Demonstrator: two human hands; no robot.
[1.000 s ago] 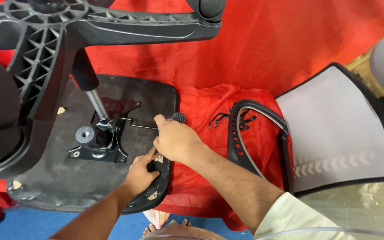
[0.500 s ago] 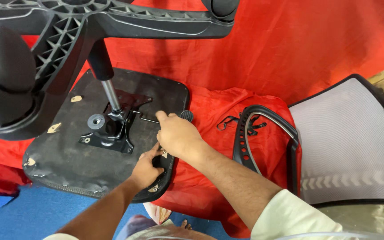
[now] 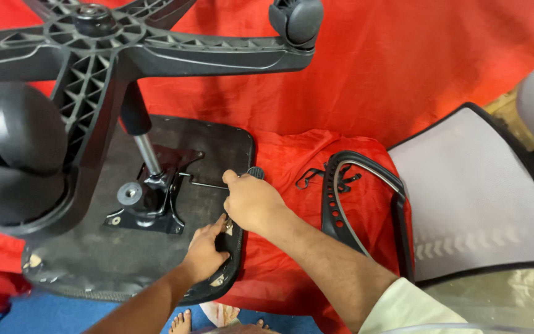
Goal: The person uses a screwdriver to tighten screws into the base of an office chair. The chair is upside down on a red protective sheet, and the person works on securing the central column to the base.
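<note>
An office chair lies upside down on a red cloth. Its black seat underside [image 3: 94, 266] faces up, with a metal mechanism plate [image 3: 149, 204] and a gas cylinder [image 3: 143, 145] rising to the black star base [image 3: 156, 55]. My right hand [image 3: 251, 201] is closed around the thin lever [image 3: 208, 184] with a black knob [image 3: 256, 172]. My left hand [image 3: 208, 247] presses on the seat's right edge, fingers curled over the rim, just below my right hand.
A black caster [image 3: 295, 18] sits on the base arm at the top. A black armrest frame [image 3: 353, 204] and a grey mesh backrest [image 3: 477, 198] lie to the right on the red cloth [image 3: 341, 80]. Bare toes [image 3: 183, 321] show at the bottom.
The view has shifted, so the chair sits further right in the frame. Both hands keep their hold on the lever and the seat edge.
</note>
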